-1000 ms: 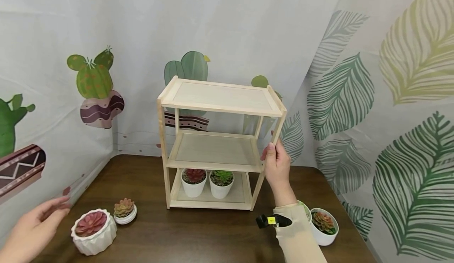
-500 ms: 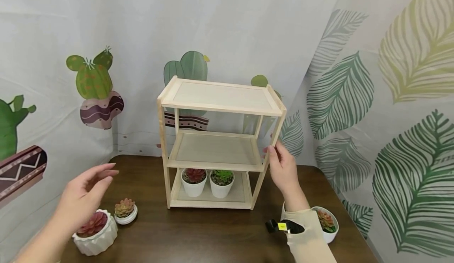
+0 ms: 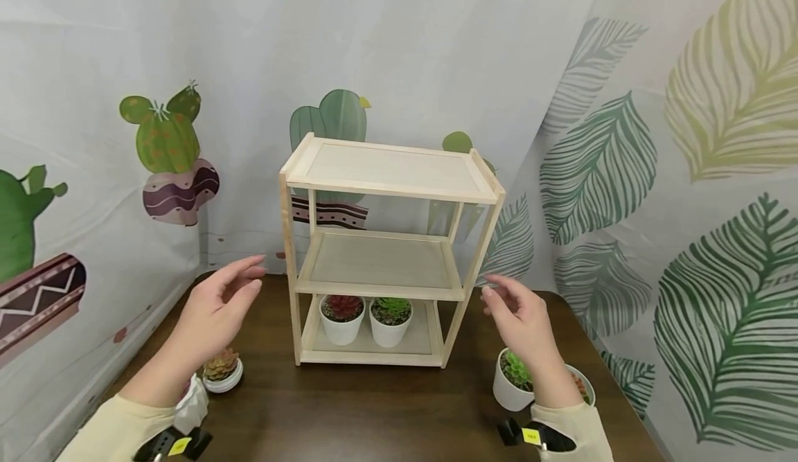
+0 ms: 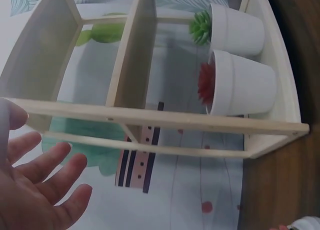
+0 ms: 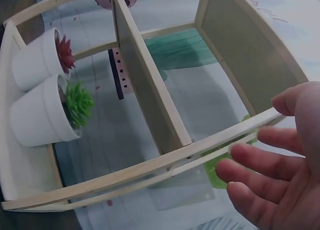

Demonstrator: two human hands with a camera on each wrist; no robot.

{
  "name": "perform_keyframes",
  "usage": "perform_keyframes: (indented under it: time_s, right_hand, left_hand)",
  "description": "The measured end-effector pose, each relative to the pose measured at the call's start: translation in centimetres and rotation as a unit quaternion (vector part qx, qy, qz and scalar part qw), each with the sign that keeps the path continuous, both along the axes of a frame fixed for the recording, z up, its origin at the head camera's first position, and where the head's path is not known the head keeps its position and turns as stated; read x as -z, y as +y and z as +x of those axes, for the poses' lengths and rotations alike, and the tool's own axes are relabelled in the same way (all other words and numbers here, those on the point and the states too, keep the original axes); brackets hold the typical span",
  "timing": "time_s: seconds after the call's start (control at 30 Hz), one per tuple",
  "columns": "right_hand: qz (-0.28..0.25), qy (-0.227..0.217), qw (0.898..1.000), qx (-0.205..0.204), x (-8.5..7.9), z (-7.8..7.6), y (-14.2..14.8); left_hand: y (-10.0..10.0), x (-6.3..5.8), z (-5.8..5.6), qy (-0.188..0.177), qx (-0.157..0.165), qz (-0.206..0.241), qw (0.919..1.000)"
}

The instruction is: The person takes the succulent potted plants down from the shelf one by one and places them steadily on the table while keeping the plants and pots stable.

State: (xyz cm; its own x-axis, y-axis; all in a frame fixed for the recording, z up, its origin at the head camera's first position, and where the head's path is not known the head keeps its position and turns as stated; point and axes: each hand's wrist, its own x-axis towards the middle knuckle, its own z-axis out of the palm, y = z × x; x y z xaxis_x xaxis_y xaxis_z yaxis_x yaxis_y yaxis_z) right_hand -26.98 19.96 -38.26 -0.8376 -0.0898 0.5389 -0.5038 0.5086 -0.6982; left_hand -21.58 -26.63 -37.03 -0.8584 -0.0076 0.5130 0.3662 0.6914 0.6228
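Observation:
A three-tier light wooden shelf (image 3: 380,285) stands in the middle of the table. On its bottom tier sit two white pots side by side, one with a red succulent (image 3: 343,309), the other with a green succulent (image 3: 391,313). My left hand (image 3: 215,309) hovers to the left of the shelf, fingers relaxed, holding nothing. On the other side my right hand (image 3: 520,320) is just off the right front post, its fingers loosely bent around nothing. Both wrist views show spread fingers beside the posts, the left fingers (image 4: 65,175) and the right fingers (image 5: 265,160).
Left on the brown table (image 3: 349,420) are a small orange succulent in a white pot (image 3: 223,373) and a ribbed white pot (image 3: 192,406), mostly behind the left forearm. At right, a green succulent pot (image 3: 511,386) and another pot (image 3: 582,386) are partly covered by the right arm.
My left hand has moved right and up from the table's left side toward the shelf. My right hand has let go of the right post and drawn slightly away. The shelf stays in place.

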Motion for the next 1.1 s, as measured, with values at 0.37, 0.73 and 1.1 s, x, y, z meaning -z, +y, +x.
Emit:
perform_keyframes:
  time_s: [0.37,0.73,1.1]
  right_hand:
    - [-0.033,-0.138,0.984,-0.104,4.0,0.9,-0.3]
    - [-0.085,-0.274,0.938,-0.197,6.9,-0.8,-4.1]
    - [-0.142,-0.342,0.911,-0.18,8.8,-3.1,-7.9]
  left_hand:
    - [1.8,-1.9,-3.3,0.031,0.049,0.021,0.9981]
    - [3.7,-2.6,-6.6,0.132,0.019,0.051,0.9897]
    - [4.7,-2.6,-8.4,0.182,-0.023,0.057,0.9814]
